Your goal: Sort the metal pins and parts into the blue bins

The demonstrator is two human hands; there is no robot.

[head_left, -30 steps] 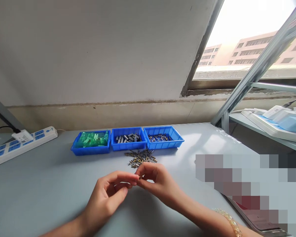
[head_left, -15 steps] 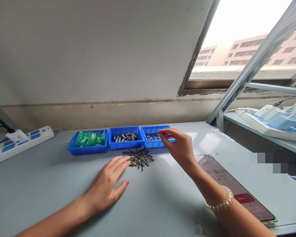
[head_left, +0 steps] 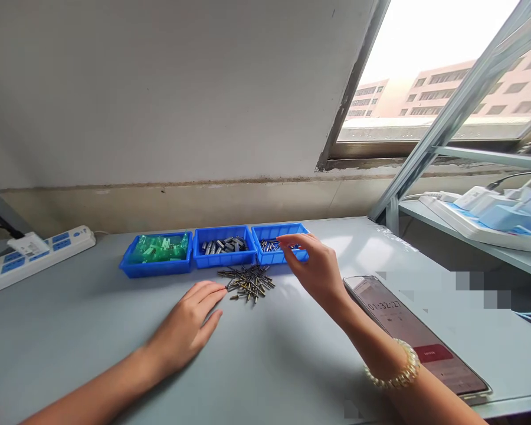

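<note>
A loose pile of thin metal pins (head_left: pixel 250 283), some with brass-coloured parts, lies on the grey table. My left hand (head_left: pixel 188 324) rests palm down at the pile's left edge, fingers stretched out and fingertips close to the nearest pins. Over the front right of the right blue bin (head_left: pixel 278 258) hovers my right hand (head_left: pixel 316 265), its thumb and fingers curved but apart; I see nothing between them. Small metal pins lie inside that bin, partly hidden by the hand. The middle blue bin (head_left: pixel 225 260) contains short grey metal cylinders (head_left: pixel 223 245).
The left blue bin (head_left: pixel 157 270) holds a green plastic bag (head_left: pixel 159 248) of small parts. A phone with a running timer (head_left: pixel 418 336) lies beside my right forearm. Power strips stand at the far left (head_left: pixel 39 254) and on the right shelf (head_left: pixel 482 218).
The dark pin between my right fingertips is no longer seen there, and those fingers have parted over the right bin. My left hand has shifted slightly left.
</note>
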